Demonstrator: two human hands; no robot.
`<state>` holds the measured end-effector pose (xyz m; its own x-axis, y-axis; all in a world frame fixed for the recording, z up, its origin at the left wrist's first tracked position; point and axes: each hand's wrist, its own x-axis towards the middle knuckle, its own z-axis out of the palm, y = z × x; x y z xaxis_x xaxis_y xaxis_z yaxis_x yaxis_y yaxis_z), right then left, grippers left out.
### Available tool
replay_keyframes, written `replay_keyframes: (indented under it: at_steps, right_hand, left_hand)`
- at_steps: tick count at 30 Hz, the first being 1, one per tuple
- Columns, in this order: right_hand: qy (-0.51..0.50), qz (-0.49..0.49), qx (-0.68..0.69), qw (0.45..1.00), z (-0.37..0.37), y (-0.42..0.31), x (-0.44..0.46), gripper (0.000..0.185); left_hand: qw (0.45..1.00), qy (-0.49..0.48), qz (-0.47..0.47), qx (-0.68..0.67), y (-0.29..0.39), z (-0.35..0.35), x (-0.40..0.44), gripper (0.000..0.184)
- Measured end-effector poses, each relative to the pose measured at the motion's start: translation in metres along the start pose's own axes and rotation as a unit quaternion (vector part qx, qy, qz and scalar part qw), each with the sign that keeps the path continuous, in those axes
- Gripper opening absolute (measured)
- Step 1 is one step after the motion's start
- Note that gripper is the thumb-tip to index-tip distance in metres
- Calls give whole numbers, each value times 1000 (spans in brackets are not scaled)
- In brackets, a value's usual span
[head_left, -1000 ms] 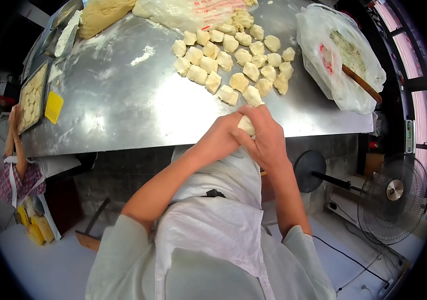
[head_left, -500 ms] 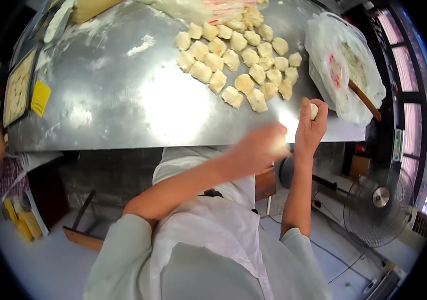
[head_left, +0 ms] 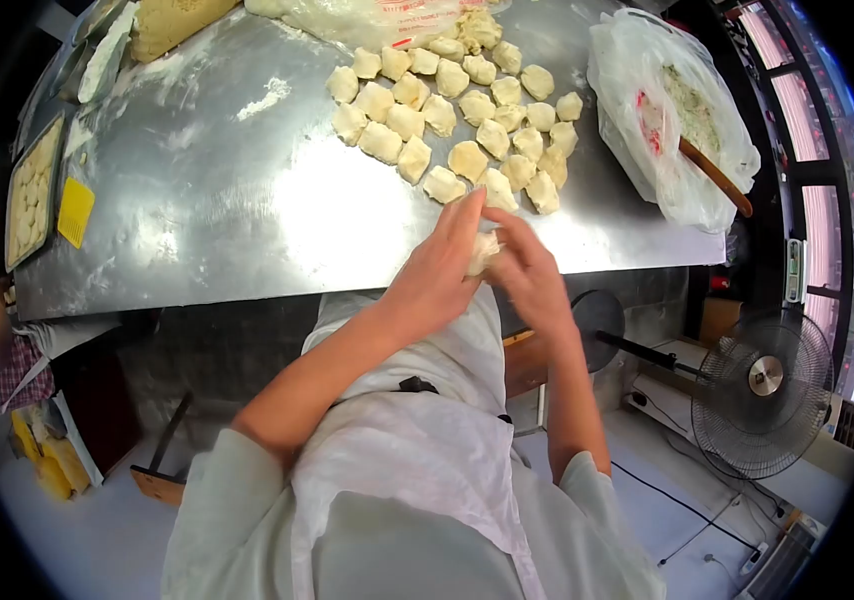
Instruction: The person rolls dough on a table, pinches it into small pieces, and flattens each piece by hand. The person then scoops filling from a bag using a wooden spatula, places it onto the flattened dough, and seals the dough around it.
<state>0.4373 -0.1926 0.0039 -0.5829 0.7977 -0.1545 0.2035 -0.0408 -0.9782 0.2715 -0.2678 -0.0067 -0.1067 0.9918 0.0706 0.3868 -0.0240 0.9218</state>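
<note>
My left hand [head_left: 439,262] and my right hand [head_left: 527,275] meet just off the front edge of the steel table. Between them is a pale piece of dough [head_left: 484,252], partly covered by the fingers. Both hands are closed around it, the right slightly blurred. Beyond my fingertips, several flat dough pieces [head_left: 406,122] lie in uneven rows on the steel table [head_left: 217,210]. The nearest dough piece [head_left: 498,190] lies right by my left fingertips.
On the right stands a plastic-lined container [head_left: 637,170] of pale green-flecked filling with a wooden handle [head_left: 715,178]. A yellow scraper [head_left: 75,212] lies near a tray [head_left: 55,160] of dough pieces. A fan [head_left: 762,385] stands below right. Another person's checked clothing [head_left: 27,375] shows at far left.
My right hand has moved left from near the plastic-lined container. My left hand has drawn back slightly left, and the two hands are now together around the piece of dough.
</note>
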Motion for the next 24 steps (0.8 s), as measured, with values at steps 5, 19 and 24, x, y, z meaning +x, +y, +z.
replay_keyframes:
  at_steps: [5, 19, 24]
  right_hand:
    - [7, -88, -25, 996, 18, 15, 9, 24]
    - [91, -206, -216, 950, 14, -23, 6, 25]
    - [112, -142, -171, 968, 13, -21, 15, 26]
  left_hand:
    - [999, 36, 1, 27, 12, -7, 4, 80]
    - [978, -130, -131, -99, 20, -9, 16, 34]
    - [974, -179, -108, -90, 24, -18, 23, 39]
